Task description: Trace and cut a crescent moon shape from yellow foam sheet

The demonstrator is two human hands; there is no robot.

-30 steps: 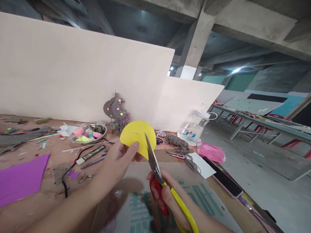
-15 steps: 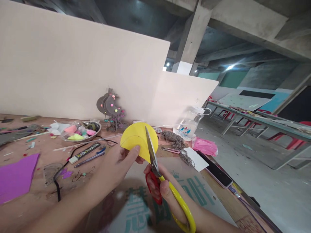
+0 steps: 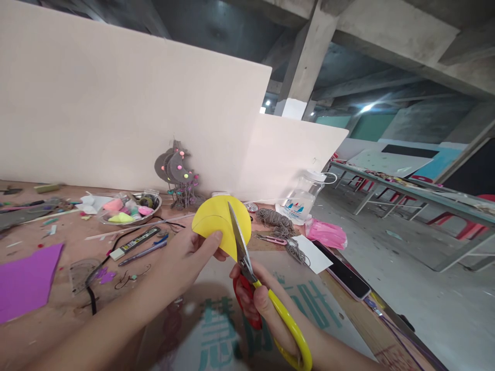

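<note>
A round piece of yellow paper [image 3: 216,214] with a curved line drawn on it is pinched between the thumb and fingers of my left hand [image 3: 197,252]. My right hand [image 3: 259,299] grips a pair of scissors [image 3: 240,241] with one yellow and one red handle. The blades point up and away from me, and the upper one lies across the right part of the paper. How far the lower blade reaches behind the paper is hidden. Below both hands lies a translucent mat [image 3: 309,319] with green lettering.
Left on the table are purple paper [image 3: 29,281], a pen [image 3: 143,252] and a metal bowl [image 3: 154,208] of coloured clay. A moon-shaped ornament [image 3: 176,167] stands against the board. Grey yarn [image 3: 275,222], a water bottle [image 3: 299,198] and a phone [image 3: 344,273] are right.
The scissor blades have shifted slightly left across the yellow paper, and the red handle has swung a little right, towards the yellow one. My left hand holds nearly still.
</note>
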